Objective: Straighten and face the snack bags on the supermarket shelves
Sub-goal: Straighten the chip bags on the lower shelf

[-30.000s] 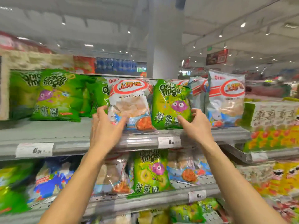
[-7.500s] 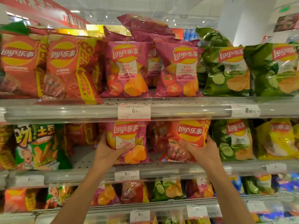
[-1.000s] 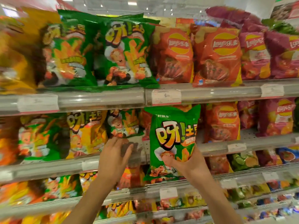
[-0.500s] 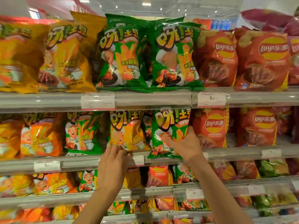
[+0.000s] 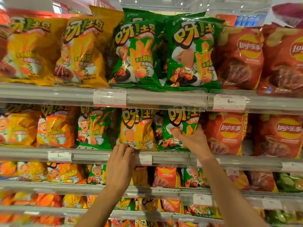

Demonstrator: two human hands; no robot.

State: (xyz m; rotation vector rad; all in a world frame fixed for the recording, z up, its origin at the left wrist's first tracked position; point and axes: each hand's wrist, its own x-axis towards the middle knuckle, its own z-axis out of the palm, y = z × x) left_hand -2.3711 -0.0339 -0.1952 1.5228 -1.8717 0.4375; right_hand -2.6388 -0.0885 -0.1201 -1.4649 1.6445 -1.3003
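Fingers first: the right hand (image 5: 193, 140) is gripping the lower right part of a green foil snack bag with yellow lettering (image 5: 178, 128), thumb (image 5: 176, 134) lying across its front and the other fingers wrapping its right edge. The left hand (image 5: 120, 163) is reaching up with curled fingers (image 5: 126, 149), the tips bunching at the bottom seam of a yellow foil snack bag with a cartoon chef (image 5: 137, 128); whether they are pinching the seam or only touching it, I cannot tell.

Both bags are standing on the grey metal second shelf (image 5: 91, 155), the yellow one just left of the green one, their sides touching. The green bag's bottom edge is sitting at the shelf's front lip, and its right edge is pressing against a red Lay's crisp bag (image 5: 227, 133).

Above them the grey metal top shelf (image 5: 164, 99) is carrying two large green snack bags (image 5: 165, 53) side by side, their bottom edges overhanging its front rail. The tops of the held bags are disappearing behind that rail, leaving little room upward.

A dark gap (image 5: 114, 126) is showing left of the yellow bag, before the next green bag (image 5: 93, 128). A white price label with a red border (image 5: 109, 97) is hanging on the top rail, and a smaller white price tag (image 5: 144, 159) is sitting on the second rail, just beside the left fingertips.
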